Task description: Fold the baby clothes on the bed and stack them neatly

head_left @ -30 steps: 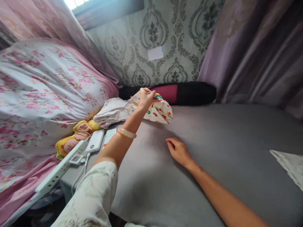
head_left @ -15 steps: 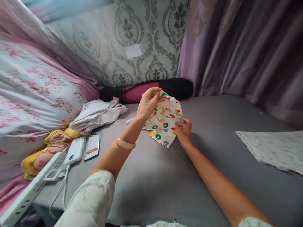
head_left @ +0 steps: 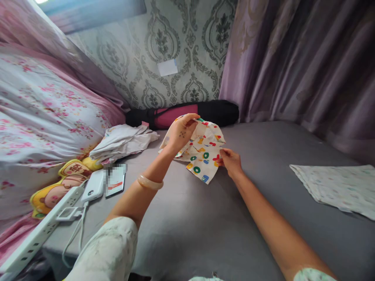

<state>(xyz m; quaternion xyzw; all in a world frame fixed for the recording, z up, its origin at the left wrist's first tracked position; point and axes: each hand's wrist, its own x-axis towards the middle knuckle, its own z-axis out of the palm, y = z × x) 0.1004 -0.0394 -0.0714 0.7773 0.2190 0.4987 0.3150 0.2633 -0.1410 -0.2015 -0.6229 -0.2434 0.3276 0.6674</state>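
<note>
A small cream-white garment (head_left: 205, 154) with a red, green, yellow and blue print hangs just over the grey bed, its lower corner pointing towards me. Its exact cut is hard to tell among the folds. My left hand (head_left: 183, 132), a pale bangle on its wrist, grips the garment's upper edge and covers part of it. With fingers pinched together, my right hand (head_left: 231, 160) holds the right-hand edge lower down.
White crumpled clothes (head_left: 125, 140) lie on the left, near a phone (head_left: 117, 181), a white power bank (head_left: 93, 186), a power strip (head_left: 43, 232) and a yellow plush toy (head_left: 55, 187). Folded pale cloth (head_left: 336, 185) rests on the right. A black-and-maroon long bag (head_left: 216, 112) lies against the wall.
My left hand has brought the printed garment away from the pile of white clothes. My right hand has come up and taken its right edge. The view has turned right.
</note>
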